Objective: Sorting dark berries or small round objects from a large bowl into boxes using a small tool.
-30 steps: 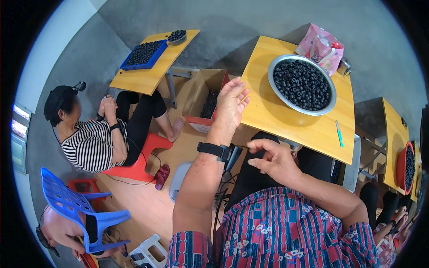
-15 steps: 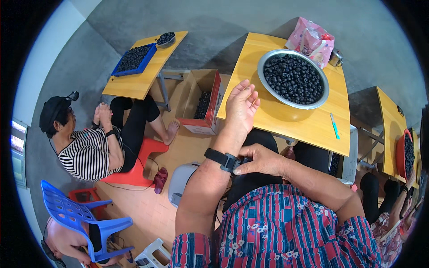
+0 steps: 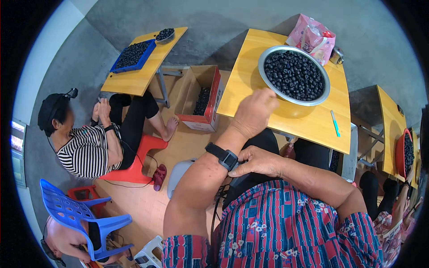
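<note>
My left hand (image 3: 256, 111) is raised over the near left part of the yellow table (image 3: 243, 67), its back toward me and its fingers curled in. On my left forearm sits a black wristband (image 3: 222, 156) with a square black piece. My right hand (image 3: 259, 161) reaches across to it, thumb against the square piece; its other fingers are partly hidden. Beyond my left hand stands a metal bowl (image 3: 262, 70) full of dark, round, bead-like pieces (image 3: 294, 76). A turquoise craft knife (image 3: 335, 124) lies to the bowl's right.
A pink bag (image 3: 313, 38) stands behind the bowl. Left of the table is a cardboard box (image 3: 214, 96) with more dark pieces. A seated person (image 3: 89, 147) is at the left, near a table with a blue tray (image 3: 147, 59). A blue chair (image 3: 67, 205) stands lower left.
My left hand has turned from palm up to back up, fingers curling in, and moved right toward the bowl. My right hand has stayed at the wristband.
</note>
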Available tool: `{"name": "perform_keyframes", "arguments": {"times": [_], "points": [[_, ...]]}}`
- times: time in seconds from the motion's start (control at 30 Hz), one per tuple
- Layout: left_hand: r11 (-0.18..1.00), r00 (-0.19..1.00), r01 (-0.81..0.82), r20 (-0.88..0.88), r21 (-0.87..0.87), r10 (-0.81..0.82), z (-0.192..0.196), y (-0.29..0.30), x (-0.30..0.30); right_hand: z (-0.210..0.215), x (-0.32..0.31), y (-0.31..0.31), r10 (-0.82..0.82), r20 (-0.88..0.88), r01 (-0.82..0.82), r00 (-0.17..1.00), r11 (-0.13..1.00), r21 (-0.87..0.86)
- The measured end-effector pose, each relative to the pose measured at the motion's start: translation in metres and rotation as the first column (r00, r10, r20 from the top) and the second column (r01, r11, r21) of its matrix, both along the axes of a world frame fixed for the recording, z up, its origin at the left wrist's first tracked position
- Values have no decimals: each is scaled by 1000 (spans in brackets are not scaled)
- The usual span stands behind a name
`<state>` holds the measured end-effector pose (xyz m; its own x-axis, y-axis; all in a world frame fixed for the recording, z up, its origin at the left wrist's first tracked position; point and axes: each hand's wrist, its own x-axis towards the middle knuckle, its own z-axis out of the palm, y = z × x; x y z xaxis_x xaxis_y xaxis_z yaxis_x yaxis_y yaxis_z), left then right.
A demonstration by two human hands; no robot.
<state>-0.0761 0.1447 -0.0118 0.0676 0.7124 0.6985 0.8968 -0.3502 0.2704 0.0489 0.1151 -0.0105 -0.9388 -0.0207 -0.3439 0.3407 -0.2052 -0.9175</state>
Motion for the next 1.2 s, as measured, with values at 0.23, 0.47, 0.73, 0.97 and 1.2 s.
{"name": "perform_keyframes", "arguments": {"times": [0.23,0.47,0.73,0.97,1.2], "points": [[890,870,379,-231,-255,-436,-21,-22,3,34,-1,-19,-104,213,184,972,897,-403],[941,944,272,-137,-200,-302,-26,-28,4,32,4,-22,-76,228,167,971,896,-412],[982,962,177,222,-60,-159,13,-22,16,6,59,17,-112,112,137,987,960,-243],[793,857,417,483,-444,-180,-11,-79,20,-2,203,30,-552,210,527,807,833,168],[553,792,529,609,-644,-49,-44,-95,35,-82,341,-15,-991,130,954,-19,21,300]]}}
